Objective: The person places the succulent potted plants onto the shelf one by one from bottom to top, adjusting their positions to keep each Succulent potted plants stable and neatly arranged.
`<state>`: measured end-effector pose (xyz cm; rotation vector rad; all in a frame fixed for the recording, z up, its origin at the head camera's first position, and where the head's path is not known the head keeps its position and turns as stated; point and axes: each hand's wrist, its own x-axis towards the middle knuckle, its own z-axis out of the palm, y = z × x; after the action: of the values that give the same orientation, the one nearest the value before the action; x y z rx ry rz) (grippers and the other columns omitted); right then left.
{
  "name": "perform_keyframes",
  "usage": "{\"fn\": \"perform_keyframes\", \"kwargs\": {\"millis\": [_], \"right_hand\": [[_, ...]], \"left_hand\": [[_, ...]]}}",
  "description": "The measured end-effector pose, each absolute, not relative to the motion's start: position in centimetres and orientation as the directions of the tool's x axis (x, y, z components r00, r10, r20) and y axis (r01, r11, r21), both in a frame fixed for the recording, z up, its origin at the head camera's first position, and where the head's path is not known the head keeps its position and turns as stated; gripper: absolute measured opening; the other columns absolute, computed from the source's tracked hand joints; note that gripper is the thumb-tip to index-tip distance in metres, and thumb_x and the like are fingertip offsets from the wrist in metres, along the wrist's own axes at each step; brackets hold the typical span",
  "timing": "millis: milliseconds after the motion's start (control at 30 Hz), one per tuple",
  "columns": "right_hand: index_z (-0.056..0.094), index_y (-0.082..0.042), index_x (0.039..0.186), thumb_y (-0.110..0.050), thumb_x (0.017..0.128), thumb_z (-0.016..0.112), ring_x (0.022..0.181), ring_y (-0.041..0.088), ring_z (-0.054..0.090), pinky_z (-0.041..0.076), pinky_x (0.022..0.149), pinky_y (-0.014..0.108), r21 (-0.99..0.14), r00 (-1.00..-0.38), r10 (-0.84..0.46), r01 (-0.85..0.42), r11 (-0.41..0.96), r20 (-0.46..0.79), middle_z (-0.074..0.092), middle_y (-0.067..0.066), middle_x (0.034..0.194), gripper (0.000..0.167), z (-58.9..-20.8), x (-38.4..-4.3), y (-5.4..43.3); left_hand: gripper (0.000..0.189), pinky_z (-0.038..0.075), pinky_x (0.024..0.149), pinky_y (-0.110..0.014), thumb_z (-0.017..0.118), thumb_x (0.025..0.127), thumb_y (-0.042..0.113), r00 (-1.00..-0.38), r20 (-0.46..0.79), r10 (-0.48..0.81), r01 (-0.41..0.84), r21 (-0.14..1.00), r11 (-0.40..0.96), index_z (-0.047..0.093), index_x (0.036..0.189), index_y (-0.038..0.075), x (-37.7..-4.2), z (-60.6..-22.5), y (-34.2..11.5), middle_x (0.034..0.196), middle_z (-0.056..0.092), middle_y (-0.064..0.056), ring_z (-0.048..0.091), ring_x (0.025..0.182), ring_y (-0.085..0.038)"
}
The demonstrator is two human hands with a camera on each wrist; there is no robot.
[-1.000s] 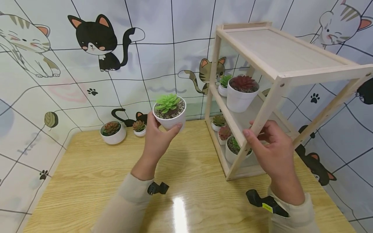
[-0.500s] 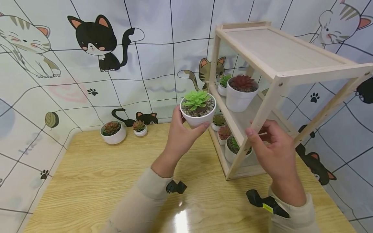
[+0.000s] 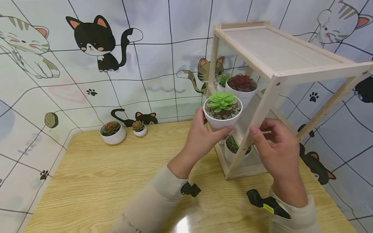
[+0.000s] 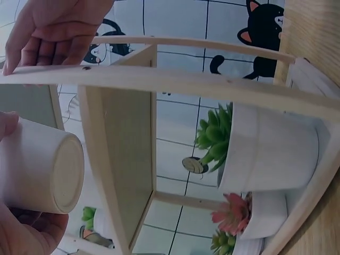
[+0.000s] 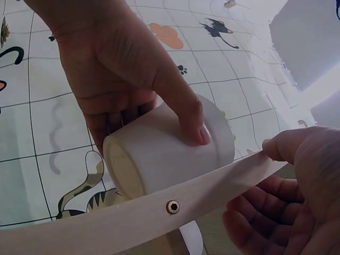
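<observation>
My left hand point(image 3: 201, 136) grips a white pot with a bright green succulent point(image 3: 222, 103), thumb on the near side and fingers round the far side. The pot is in the air, at the left side of a wooden shelf rack point(image 3: 279, 76), near its middle level. In the right wrist view, the white pot point(image 5: 170, 151) shows tilted behind the rack's post. My right hand point(image 3: 278, 149) pinches that front post. On the middle shelf stand a potted red succulent point(image 3: 241, 84) and a small green one point(image 3: 223, 80), partly hidden behind the held plant.
On the lower shelf stand a potted green succulent point(image 3: 233, 147), a pink one point(image 4: 234, 212) and a small green one point(image 4: 223, 241). Two potted succulents, one larger point(image 3: 113, 132) and one small point(image 3: 139, 127), sit at the back left of the wooden table point(image 3: 102, 181), against the cat-print wall.
My left hand has carried the green succulent rightward, from over the table to the rack's left side, where it now overlaps the middle shelf. The right hand stays on the post.
</observation>
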<state>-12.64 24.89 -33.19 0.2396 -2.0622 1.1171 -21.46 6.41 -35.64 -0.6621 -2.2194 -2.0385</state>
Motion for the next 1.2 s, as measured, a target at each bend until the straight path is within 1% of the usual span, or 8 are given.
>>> {"fn": "perform_keyframes", "kwargs": {"millis": [167,467,600,700,833,933,1033,1200], "right_hand": [[0.070,0.007,0.117,0.001,0.093,0.072,0.095,-0.004,0.062,0.049,0.082,0.005,-0.629,-0.683,0.193,-0.476,0.614,0.705,0.069,-0.007,0.105,0.025,-33.2,-12.6,24.8],[0.071,0.006,0.117,0.000,0.093,0.073,0.092,-0.007,0.063,0.051,0.080,0.004,-0.616,-0.676,0.181,-0.484,0.622,0.714,0.068,-0.011,0.106,0.024,-33.3,-12.6,24.9],[0.071,0.006,0.116,0.000,0.093,0.073,0.094,-0.008,0.062,0.050,0.082,0.004,-0.607,-0.668,0.182,-0.484,0.630,0.722,0.069,-0.006,0.104,0.024,-33.2,-12.6,25.0],[0.071,0.007,0.116,0.000,0.093,0.073,0.095,-0.006,0.063,0.050,0.082,0.004,-0.613,-0.669,0.188,-0.483,0.625,0.719,0.071,0.005,0.102,0.024,-33.2,-12.6,25.0],[0.071,0.007,0.116,0.000,0.093,0.073,0.095,-0.006,0.063,0.050,0.083,0.005,-0.623,-0.675,0.193,-0.481,0.617,0.712,0.071,-0.005,0.104,0.024,-33.1,-12.6,25.0],[0.071,0.007,0.115,0.000,0.093,0.073,0.094,-0.006,0.063,0.051,0.082,0.005,-0.619,-0.669,0.192,-0.486,0.618,0.718,0.066,-0.020,0.106,0.023,-33.0,-12.6,24.9],[0.072,0.007,0.114,0.000,0.093,0.074,0.092,-0.006,0.063,0.051,0.081,0.006,-0.619,-0.666,0.197,-0.487,0.616,0.719,0.065,-0.022,0.105,0.023,-33.0,-12.7,24.9],[0.072,0.006,0.114,0.001,0.092,0.073,0.091,-0.004,0.063,0.050,0.080,0.005,-0.630,-0.672,0.205,-0.483,0.608,0.712,0.067,-0.017,0.103,0.023,-33.2,-12.8,25.0]], "left_hand": [[0.093,0.049,0.111,-0.041,0.089,0.083,0.035,-0.898,0.321,0.300,0.352,0.934,0.054,0.034,0.157,0.019,-21.3,-35.6,7.4,0.146,0.048,0.005,0.051,0.135,-0.011],[0.087,0.054,0.100,-0.035,0.087,0.085,0.035,-0.876,0.355,0.326,0.400,0.913,0.083,0.038,0.155,0.019,-21.3,-35.9,8.3,0.142,0.052,0.003,0.054,0.126,-0.010],[0.086,0.055,0.100,-0.036,0.086,0.085,0.038,-0.867,0.368,0.335,0.434,0.888,0.149,0.039,0.154,0.019,-21.4,-35.7,8.6,0.142,0.049,0.000,0.052,0.125,-0.012],[0.087,0.055,0.101,-0.037,0.086,0.086,0.039,-0.865,0.365,0.344,0.442,0.879,0.180,0.038,0.155,0.018,-21.5,-35.5,8.9,0.144,0.046,-0.001,0.050,0.127,-0.013],[0.088,0.055,0.102,-0.037,0.086,0.086,0.036,-0.858,0.371,0.354,0.456,0.868,0.196,0.037,0.156,0.017,-21.5,-35.4,9.1,0.145,0.043,-0.004,0.049,0.128,-0.015],[0.088,0.056,0.102,-0.039,0.087,0.085,0.032,-0.852,0.380,0.360,0.470,0.858,0.206,0.038,0.156,0.015,-21.6,-35.3,9.3,0.146,0.044,-0.005,0.050,0.128,-0.015],[0.088,0.056,0.101,-0.038,0.087,0.086,0.030,-0.850,0.379,0.366,0.471,0.858,0.205,0.037,0.156,0.014,-21.8,-35.1,9.5,0.145,0.047,-0.005,0.052,0.127,-0.015],[0.088,0.056,0.097,-0.030,0.086,0.086,0.030,-0.845,0.368,0.388,0.467,0.861,0.201,0.036,0.156,0.013,-22.0,-34.9,10.0,0.144,0.050,-0.003,0.055,0.125,-0.013]]}}
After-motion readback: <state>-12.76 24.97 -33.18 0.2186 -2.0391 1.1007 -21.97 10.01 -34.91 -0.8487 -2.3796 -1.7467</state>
